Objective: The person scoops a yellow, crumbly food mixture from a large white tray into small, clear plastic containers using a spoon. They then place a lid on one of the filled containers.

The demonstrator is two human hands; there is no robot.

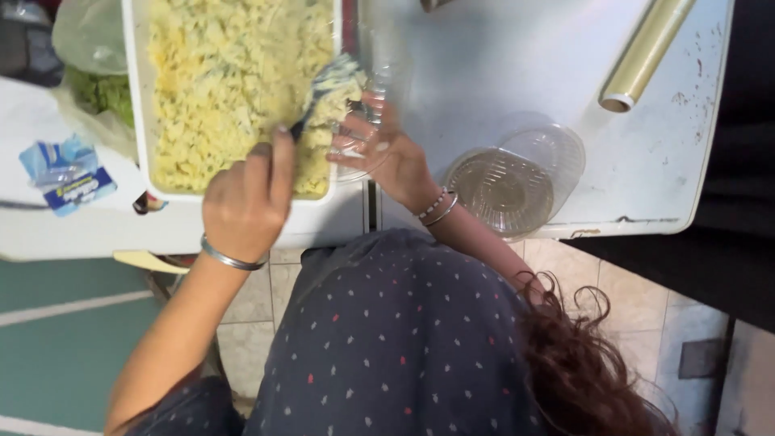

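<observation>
- A person is leaning over a white table point(484, 64); the left hand point(246, 198) is gripping a fork point(327, 89) by its dark handle, tines loaded with yellow salad from a white tray point(137, 97).
- The right hand point(391, 157) is cradling a clear plastic cup point(367, 121) at the tray's edge; thin and light, it is looking easy to crush; a hold around its wall is suiting it best.
- The salad is appearing soft and crumbly.
- Clear lids point(517, 182) and a foil roll point(646, 52) are lying nearby.
</observation>
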